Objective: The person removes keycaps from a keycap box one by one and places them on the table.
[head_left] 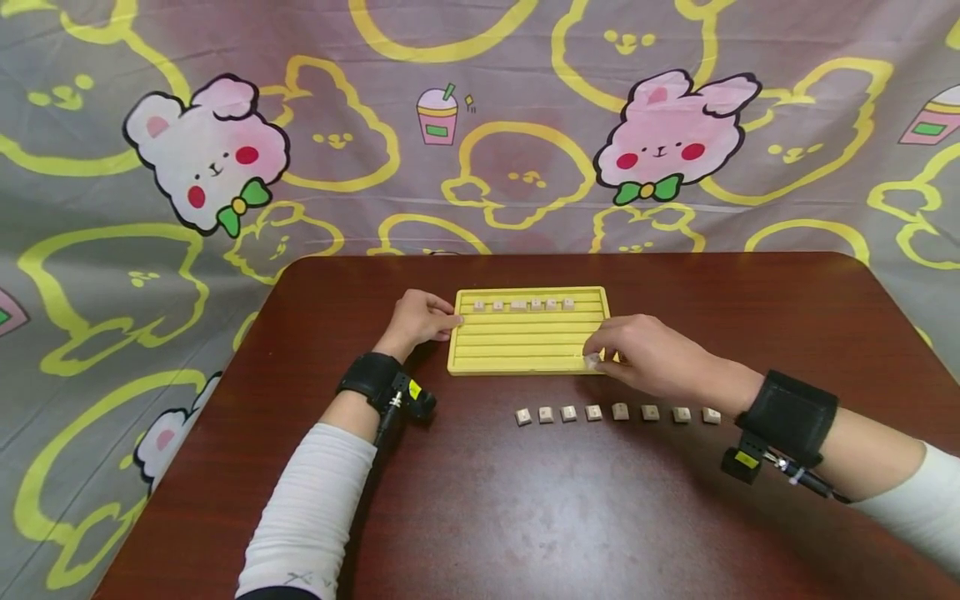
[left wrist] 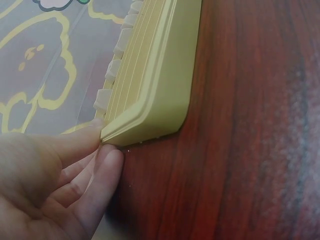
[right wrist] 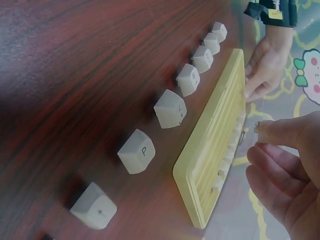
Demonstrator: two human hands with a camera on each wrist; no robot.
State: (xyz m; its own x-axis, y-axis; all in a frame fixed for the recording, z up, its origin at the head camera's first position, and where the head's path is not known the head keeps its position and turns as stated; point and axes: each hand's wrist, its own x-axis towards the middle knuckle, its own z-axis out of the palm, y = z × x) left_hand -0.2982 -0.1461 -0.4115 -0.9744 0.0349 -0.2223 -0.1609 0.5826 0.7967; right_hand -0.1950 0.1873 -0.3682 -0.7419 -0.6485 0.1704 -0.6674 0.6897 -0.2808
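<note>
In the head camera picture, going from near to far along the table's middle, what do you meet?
Row of loose keycaps → right hand at the yellow tray's near edge → yellow tray → row of keycaps in its far slot → patterned cloth.

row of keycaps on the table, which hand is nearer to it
Right. The right hand hovers just behind the keycap row, at the yellow tray's near right corner; the left hand touches the tray's far left edge.

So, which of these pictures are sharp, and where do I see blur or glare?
Head view: sharp, with soft glare on the table near the camera. Left wrist view: the yellow tray is clear, the left hand soft. Right wrist view: the keycaps are clear, the right hand blurred.
</note>
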